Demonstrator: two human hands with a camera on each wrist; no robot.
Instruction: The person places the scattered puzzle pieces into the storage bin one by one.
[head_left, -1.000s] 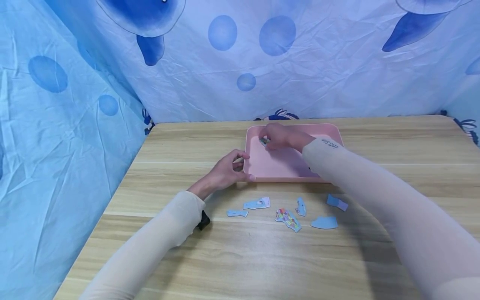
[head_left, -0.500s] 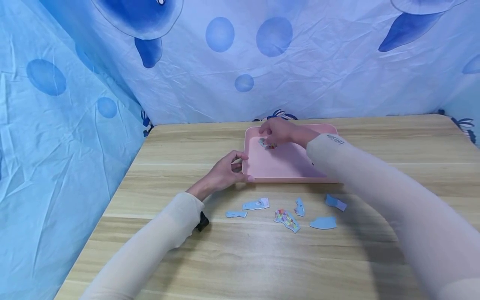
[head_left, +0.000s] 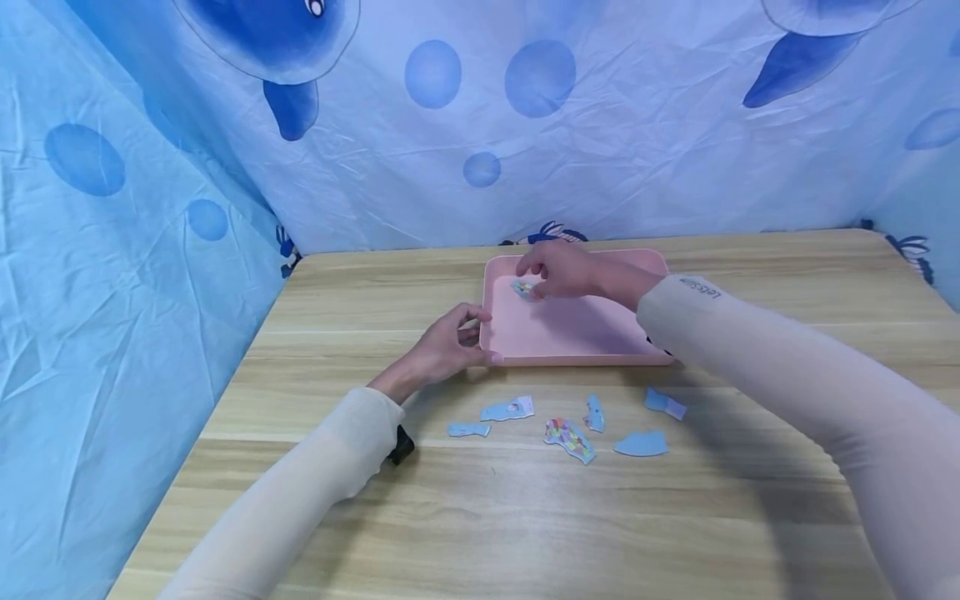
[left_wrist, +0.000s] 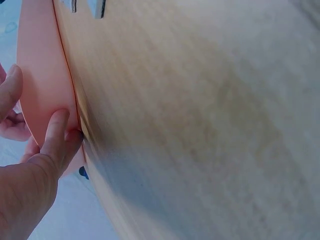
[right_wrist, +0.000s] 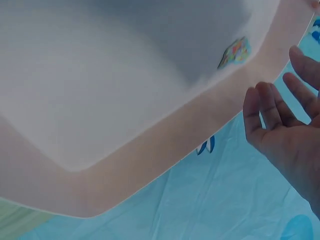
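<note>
A pink tray [head_left: 517, 333] stands near the back of the wooden table. My left hand [head_left: 446, 346] grips its front left corner, the thumb on the front wall and the fingers at the left side. Inside the tray, near its back left corner, lies a colourful puzzle piece [head_left: 522, 289], partly hidden by my right hand [head_left: 570, 268]. In the right wrist view the same puzzle piece [right_wrist: 236, 52] lies flat in the tray, apart from the hand. The right fingers are loosely bent and hold nothing.
Several puzzle pieces lie before the tray: a multicoloured piece [head_left: 570, 439], a plain blue piece [head_left: 641, 444], a blue-and-lilac piece [head_left: 665, 403], a long piece [head_left: 507, 409] and smaller ones. A blue curtain [head_left: 375, 192] hangs behind the table.
A second ago my right hand held the puzzle piece over the tray. It has let go, leaving the piece in the tray, and drawn slightly away. The left hand keeps its grip.
</note>
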